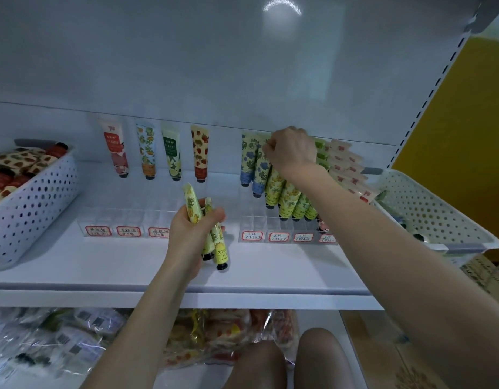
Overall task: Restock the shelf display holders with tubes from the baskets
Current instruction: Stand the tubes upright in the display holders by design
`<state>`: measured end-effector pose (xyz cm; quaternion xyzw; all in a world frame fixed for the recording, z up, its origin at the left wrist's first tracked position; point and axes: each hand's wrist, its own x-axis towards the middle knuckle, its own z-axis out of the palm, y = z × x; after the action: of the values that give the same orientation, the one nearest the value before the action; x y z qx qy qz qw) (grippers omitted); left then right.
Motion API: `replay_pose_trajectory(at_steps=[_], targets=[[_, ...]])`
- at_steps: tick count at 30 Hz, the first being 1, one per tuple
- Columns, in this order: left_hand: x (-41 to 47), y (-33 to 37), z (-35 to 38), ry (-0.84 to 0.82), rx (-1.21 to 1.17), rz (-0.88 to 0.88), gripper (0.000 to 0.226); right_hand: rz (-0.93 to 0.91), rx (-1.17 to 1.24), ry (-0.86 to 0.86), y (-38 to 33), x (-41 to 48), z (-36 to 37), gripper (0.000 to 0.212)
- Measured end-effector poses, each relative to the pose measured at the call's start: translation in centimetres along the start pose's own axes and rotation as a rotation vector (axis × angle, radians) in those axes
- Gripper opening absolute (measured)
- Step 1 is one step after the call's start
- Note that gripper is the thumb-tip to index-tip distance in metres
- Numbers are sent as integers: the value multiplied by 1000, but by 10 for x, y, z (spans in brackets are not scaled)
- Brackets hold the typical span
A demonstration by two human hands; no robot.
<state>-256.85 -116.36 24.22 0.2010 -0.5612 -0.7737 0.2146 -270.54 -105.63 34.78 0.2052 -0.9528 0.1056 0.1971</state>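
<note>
My left hand (191,230) grips two yellow pineapple-print tubes (219,244) in front of the shelf, black caps pointing down. My right hand (292,151) reaches to the back of the right clear display holder (287,230), fingers curled at the top of a tube in the back rows; which tube it pinches is hidden by the hand. That holder carries blue-flower tubes (249,161), yellow-green tubes (287,197) and pink-white tubes (346,167). The left clear holder (125,220) has a single back row of tubes (147,153).
A white perforated basket (38,197) with red and brown tubes stands at the left of the shelf. Another white basket (433,211) sits at the right end. Bagged stock (74,341) lies on the lower shelf. My knees (293,360) show below.
</note>
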Motion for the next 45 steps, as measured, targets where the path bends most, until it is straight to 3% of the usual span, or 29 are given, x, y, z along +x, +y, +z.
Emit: replay_pose_trajectory(at_steps=[13, 17, 20, 23, 27, 31, 37, 42, 45], targets=[[-5, 11, 11, -44, 30, 12, 12, -30, 7, -35, 4, 1, -4, 27], [-9, 21, 10, -26, 37, 36, 6, -19, 182, 67, 11, 3, -14, 34], [-14, 31, 12, -27, 21, 76, 9, -22, 377, 160, 16, -4, -27, 26], [-19, 38, 18, -46, 22, 117, 12, -64, 635, 95, 16, -31, -42, 24], [-26, 42, 27, -115, 29, 193, 13, -160, 655, -152, 17, -66, -50, 31], [-33, 43, 34, -162, 19, 223, 13, -197, 786, -260, 19, -85, -49, 14], [-37, 41, 32, -209, 10, 198, 11, -195, 826, -233, 20, -91, -49, 13], [-40, 28, 23, -301, 210, 112, 19, -64, 889, -166, 29, -87, -50, 12], [-40, 23, 26, -323, 258, 129, 17, -53, 834, -237, 35, -86, -52, 9]])
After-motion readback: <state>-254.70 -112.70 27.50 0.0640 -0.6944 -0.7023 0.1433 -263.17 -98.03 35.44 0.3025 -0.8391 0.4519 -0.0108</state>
